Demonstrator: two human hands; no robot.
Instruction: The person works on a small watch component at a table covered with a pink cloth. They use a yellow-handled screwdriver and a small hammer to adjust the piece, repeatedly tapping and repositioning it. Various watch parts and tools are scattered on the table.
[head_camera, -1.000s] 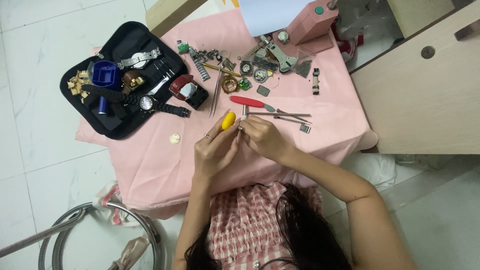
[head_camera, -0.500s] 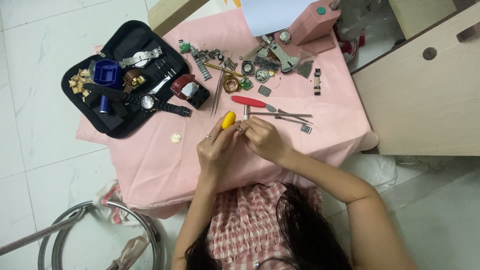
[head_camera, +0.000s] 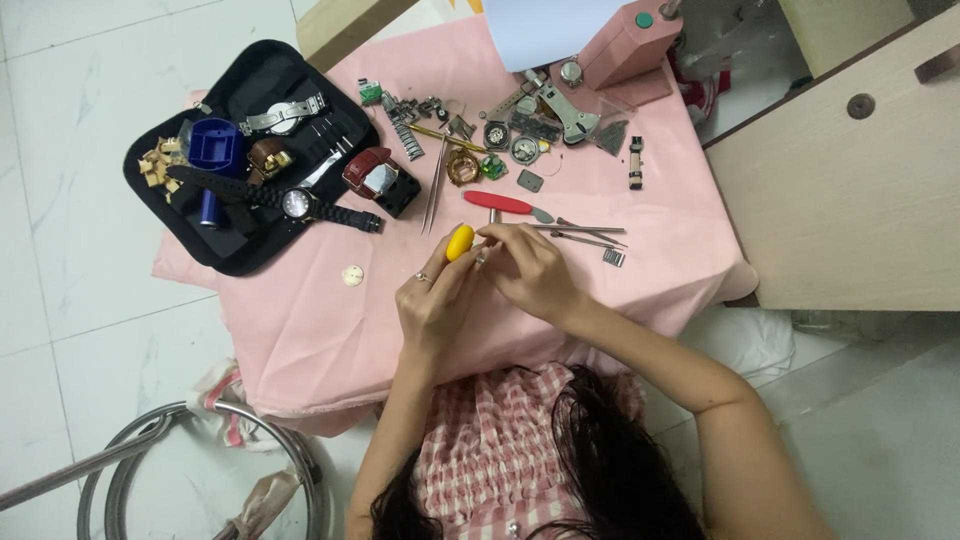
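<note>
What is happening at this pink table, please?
A person sits at a table covered with a pink cloth and works on something small. The left hand holds a yellow-handled tool, and the right hand pinches a tiny part right beside it. Ahead lie a red-handled tool, tweezers, loose watch parts, and a black case holding watches.

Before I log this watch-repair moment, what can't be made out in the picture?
Head view only:
- What the right hand pinches: hidden by its own fingers.
- The shaft of the yellow-handled tool: covered by the left hand.
- The small watch parts: too small to identify.
- The pink box: cut off by the top edge.
</note>
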